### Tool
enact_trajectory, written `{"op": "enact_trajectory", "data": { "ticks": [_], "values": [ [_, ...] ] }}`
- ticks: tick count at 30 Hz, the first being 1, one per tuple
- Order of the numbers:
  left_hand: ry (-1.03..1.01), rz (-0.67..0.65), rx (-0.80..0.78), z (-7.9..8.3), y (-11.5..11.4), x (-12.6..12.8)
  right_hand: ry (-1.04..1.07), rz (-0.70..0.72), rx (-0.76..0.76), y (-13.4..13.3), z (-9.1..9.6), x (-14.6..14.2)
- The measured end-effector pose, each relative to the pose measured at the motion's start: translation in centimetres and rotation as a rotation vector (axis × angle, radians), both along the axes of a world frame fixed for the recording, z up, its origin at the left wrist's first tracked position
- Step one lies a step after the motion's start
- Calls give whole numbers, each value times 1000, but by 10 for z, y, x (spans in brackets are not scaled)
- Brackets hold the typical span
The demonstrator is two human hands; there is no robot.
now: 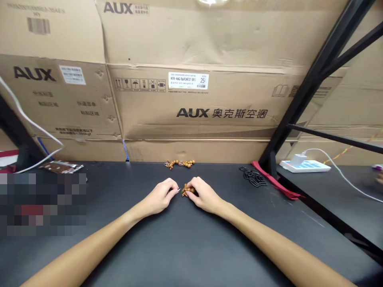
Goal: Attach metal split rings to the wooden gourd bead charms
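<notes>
Head cam, middle: two bare hands meet over a dark counter (191,243), fingertips near each other, a small gap between.
Left hand (163,196): grip's pinched together, thumb against finger, on what looks like a tiny shiny bit (178,190); too small to say what it is.
Right hand (204,195): grip's closed, thumb and fingers pinching a brown beaded charm (184,192).
Beaded charm: right between the hands, partly hidden by the right fingers.
Back of the counter: more brown beads (181,163) with metal rings, lying just in front of the cardboard (191,149).
Right side: a loose pile of black loops (253,177), then a red strap (277,184) running along the edge by a black metal frame (299,105), which cuts across the cardboard.
Past the frame: white power strip (314,166) with a plug (298,160) in it, cable trailing off right.
Left side: a brown packet (61,167) near the back, white cord (37,127) hanging above, and a pixelated patch hiding whatever's in front.
</notes>
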State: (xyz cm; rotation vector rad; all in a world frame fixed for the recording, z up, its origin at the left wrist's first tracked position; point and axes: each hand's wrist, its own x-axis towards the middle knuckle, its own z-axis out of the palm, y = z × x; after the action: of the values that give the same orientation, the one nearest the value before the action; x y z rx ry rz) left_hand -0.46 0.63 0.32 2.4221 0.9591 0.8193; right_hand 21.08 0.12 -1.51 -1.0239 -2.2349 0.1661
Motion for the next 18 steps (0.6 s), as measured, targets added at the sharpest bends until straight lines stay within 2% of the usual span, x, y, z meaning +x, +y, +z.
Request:
{"op": "enact_trajectory", "data": {
  "ticks": [8, 18],
  "values": [
    [-23, 2, -63, 5, -3, 1, 116, 79, 2, -6, 3, -4],
    [-29, -16, -129, 4, -1, -1, 97, 46, 32, -7, 2, -6]
  ]
}}
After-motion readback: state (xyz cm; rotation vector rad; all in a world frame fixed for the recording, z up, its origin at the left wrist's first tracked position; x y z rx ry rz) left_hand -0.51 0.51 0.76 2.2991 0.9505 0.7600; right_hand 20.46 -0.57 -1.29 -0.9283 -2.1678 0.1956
